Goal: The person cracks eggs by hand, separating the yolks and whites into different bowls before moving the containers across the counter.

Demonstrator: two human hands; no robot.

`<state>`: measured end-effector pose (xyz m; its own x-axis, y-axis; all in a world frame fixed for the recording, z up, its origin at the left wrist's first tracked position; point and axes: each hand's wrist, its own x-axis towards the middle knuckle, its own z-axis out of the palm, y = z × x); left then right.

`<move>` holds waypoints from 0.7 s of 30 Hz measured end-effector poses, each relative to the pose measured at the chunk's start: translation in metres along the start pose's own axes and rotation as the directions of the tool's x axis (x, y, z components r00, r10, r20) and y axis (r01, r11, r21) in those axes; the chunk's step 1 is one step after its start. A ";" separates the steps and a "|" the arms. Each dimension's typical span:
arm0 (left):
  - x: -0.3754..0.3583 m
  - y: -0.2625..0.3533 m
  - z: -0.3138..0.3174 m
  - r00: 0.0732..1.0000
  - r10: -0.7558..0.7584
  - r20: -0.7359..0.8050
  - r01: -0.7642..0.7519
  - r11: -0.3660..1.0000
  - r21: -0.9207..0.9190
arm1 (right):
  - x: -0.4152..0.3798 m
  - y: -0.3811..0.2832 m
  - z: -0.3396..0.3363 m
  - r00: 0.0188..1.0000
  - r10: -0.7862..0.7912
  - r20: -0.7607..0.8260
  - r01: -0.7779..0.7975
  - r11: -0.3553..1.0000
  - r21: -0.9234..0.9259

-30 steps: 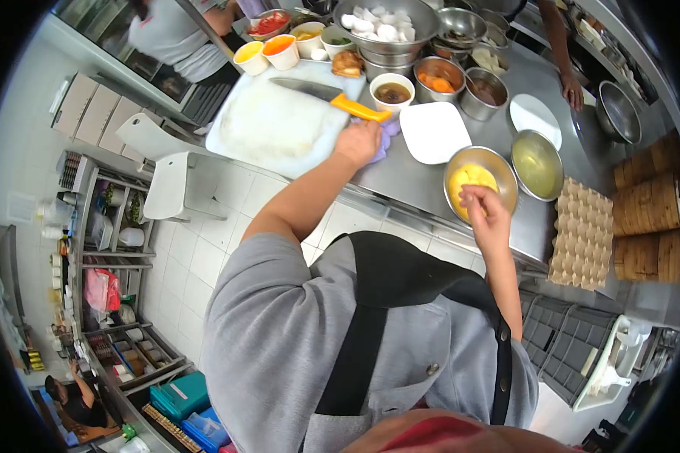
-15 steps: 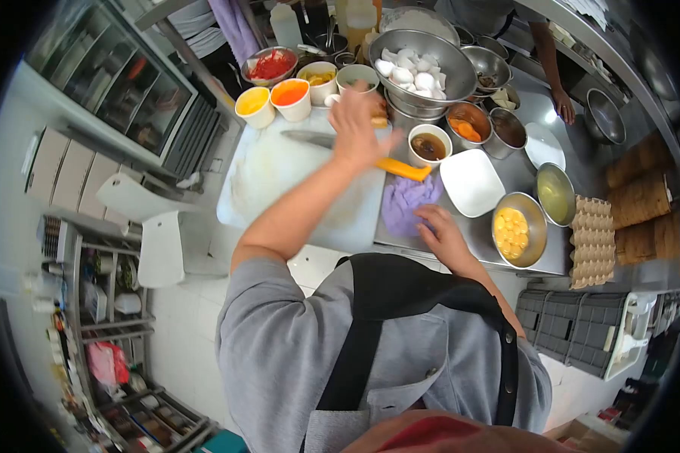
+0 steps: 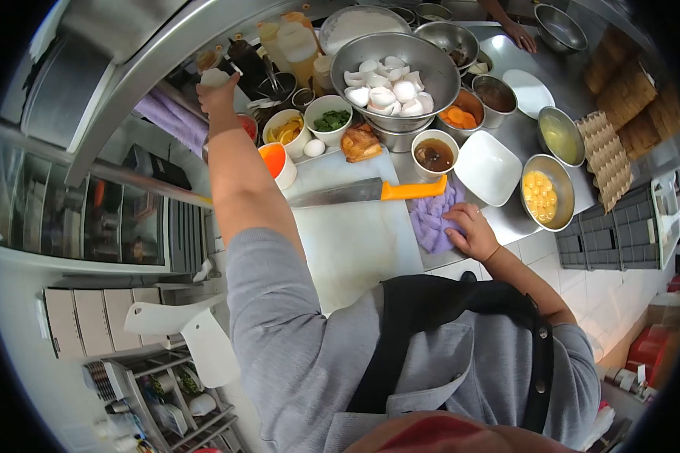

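My left hand (image 3: 217, 97) reaches far to the back left, its fingers closed around a whitish rounded item (image 3: 215, 78) that looks like the top of a squeeze bottle; its lower part is hidden. On the right, my right hand (image 3: 472, 232) has its fingers bent over the edge of a crumpled purple cloth (image 3: 433, 219). A large knife with a yellow handle (image 3: 414, 189) lies across the white cutting board (image 3: 355, 245). Behind the blade are a whole egg (image 3: 314, 148), a browned piece of food (image 3: 360, 143) and a tub of orange contents (image 3: 278, 164).
A steel bowl of eggshells (image 3: 397, 75) stands at the back centre. Nearby are a cup of brown liquid (image 3: 435, 154), a white square dish (image 3: 488, 169), a bowl of yolks (image 3: 548, 193) and egg trays (image 3: 606, 162). Another person's hand (image 3: 520, 35) rests at the far back.
My left hand has moved from above the knife to the bottles at the back left. My right hand has come onto the purple cloth. The view has shifted.
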<state>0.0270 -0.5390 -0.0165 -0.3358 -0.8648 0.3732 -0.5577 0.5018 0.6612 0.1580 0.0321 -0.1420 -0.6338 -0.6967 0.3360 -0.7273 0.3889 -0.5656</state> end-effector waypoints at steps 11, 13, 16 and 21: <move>-0.022 0.005 -0.039 0.885 0.255 -0.389 -0.343 0.923 -0.175 | -0.001 0.000 0.003 1.000 -0.013 -0.013 0.013 1.000 -0.008; -0.035 0.025 -0.071 0.755 0.378 -0.536 -0.578 0.770 -0.271 | -0.002 0.002 0.002 0.999 -0.034 -0.025 0.033 0.999 -0.003; -0.071 0.052 -0.120 0.685 0.501 -0.529 -0.695 0.667 -0.269 | -0.003 0.005 0.002 0.999 -0.043 -0.024 0.044 0.999 0.019; -0.169 0.057 -0.145 0.733 0.399 -0.551 -0.661 0.609 -0.438 | -0.014 0.020 0.008 0.994 -0.063 -0.085 0.071 0.993 0.095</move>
<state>0.1623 -0.3663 0.0521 -0.0500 -0.4410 0.8961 0.2156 0.8713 0.4409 0.1548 0.0446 -0.1638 -0.6071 -0.6661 0.4333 -0.7418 0.2796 -0.6095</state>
